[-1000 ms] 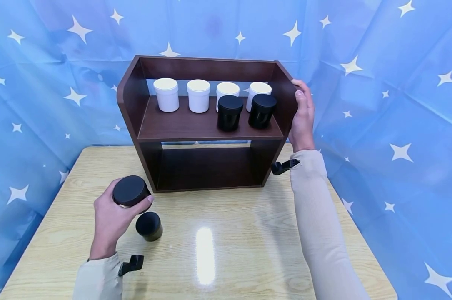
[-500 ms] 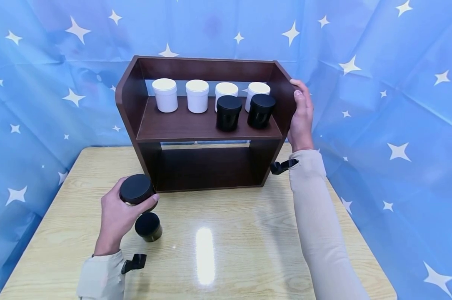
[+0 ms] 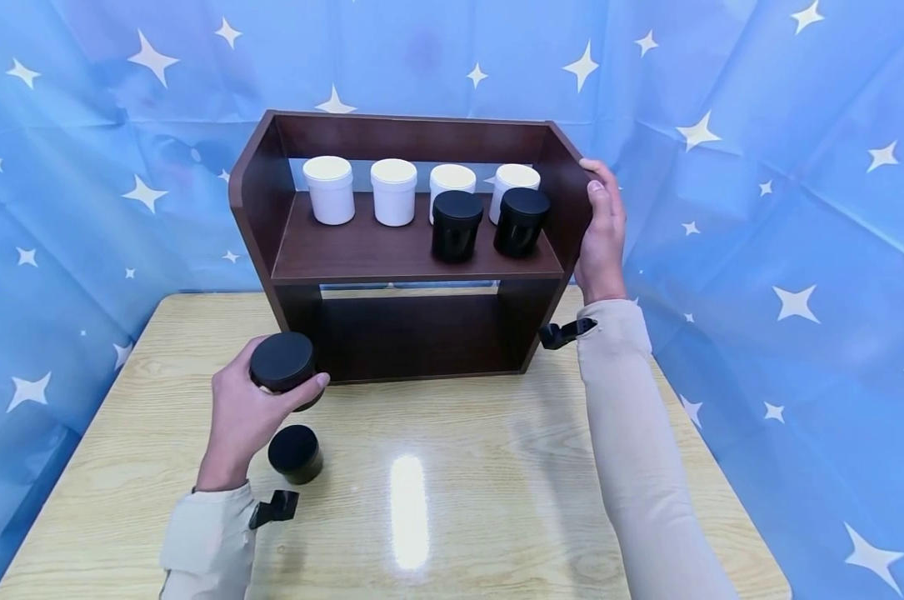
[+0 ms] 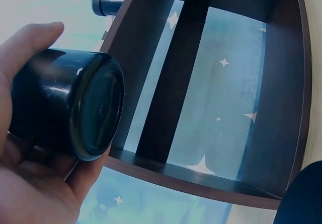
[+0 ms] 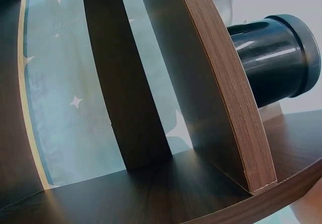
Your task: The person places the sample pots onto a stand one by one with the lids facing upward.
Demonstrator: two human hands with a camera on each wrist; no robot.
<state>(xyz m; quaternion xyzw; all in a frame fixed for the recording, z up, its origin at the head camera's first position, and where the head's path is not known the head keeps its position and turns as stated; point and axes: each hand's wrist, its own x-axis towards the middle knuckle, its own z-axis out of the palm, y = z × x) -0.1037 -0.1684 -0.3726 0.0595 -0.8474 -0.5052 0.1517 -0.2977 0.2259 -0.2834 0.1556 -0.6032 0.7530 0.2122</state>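
Observation:
My left hand [image 3: 245,417] grips a black lidded jar [image 3: 282,362] around its side, raised in front of the shelf's lower left corner. In the left wrist view the jar [image 4: 55,103] shows its base, with thumb and fingers curled about it. A second black jar [image 3: 296,454] stands on the table just below that hand. My right hand [image 3: 603,237] holds the right side panel of the dark brown two-tier shelf [image 3: 417,277]. On the upper tier, two black jars [image 3: 456,227] [image 3: 522,222] stand at the right, before a row of white jars [image 3: 394,192].
The shelf's lower tier [image 3: 414,333] is open at the front. Beneath everything lies a pale wood-grain table [image 3: 496,483]. A blue curtain [image 3: 759,167] with white stars surrounds the table at the back and sides.
My left hand has carried the black jar up and to the right, toward the shelf. The right hand keeps its place on the side panel.

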